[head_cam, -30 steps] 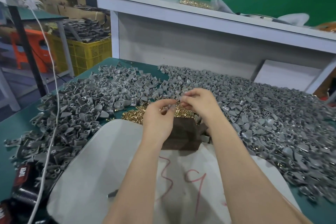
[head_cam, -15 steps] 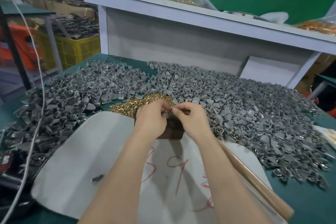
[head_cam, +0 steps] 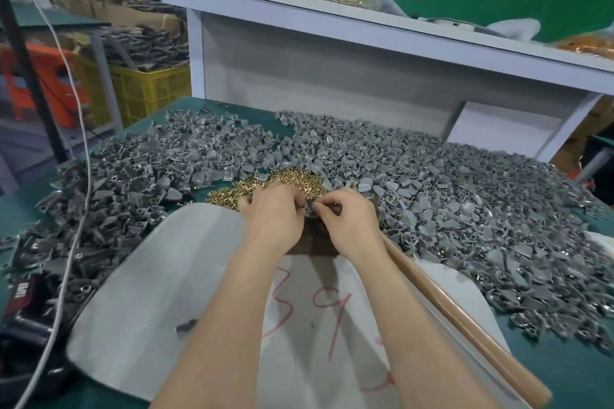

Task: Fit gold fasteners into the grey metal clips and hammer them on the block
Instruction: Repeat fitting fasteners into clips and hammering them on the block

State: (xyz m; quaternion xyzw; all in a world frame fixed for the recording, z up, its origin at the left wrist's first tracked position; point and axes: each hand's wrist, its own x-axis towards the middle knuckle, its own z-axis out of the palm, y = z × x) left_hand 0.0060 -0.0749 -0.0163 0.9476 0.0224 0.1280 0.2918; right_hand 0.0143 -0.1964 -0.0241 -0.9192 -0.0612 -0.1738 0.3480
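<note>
Both my hands meet over a dark brown block [head_cam: 312, 239] at the middle of the table. My left hand [head_cam: 274, 209] grips a small grey clip [head_cam: 309, 209] between thumb and fingers. My right hand [head_cam: 347, 214] pinches something tiny against that clip, too small to make out. A heap of gold fasteners [head_cam: 282, 184] lies just beyond my left hand. Grey metal clips [head_cam: 432, 196] cover most of the green table. A wooden hammer handle [head_cam: 465, 322] lies under my right forearm; its head is hidden.
A white sack [head_cam: 159, 282] with red numbers lies in front of the block, one stray clip [head_cam: 186, 325] on it. A white cable [head_cam: 71, 209] runs down the left side. A white shelf [head_cam: 365, 26] stands behind the table, a yellow crate [head_cam: 149, 90] at far left.
My hands came down from above the gold heap onto the block and stay pressed together there. The view shifted, bringing the hammer handle into sight.
</note>
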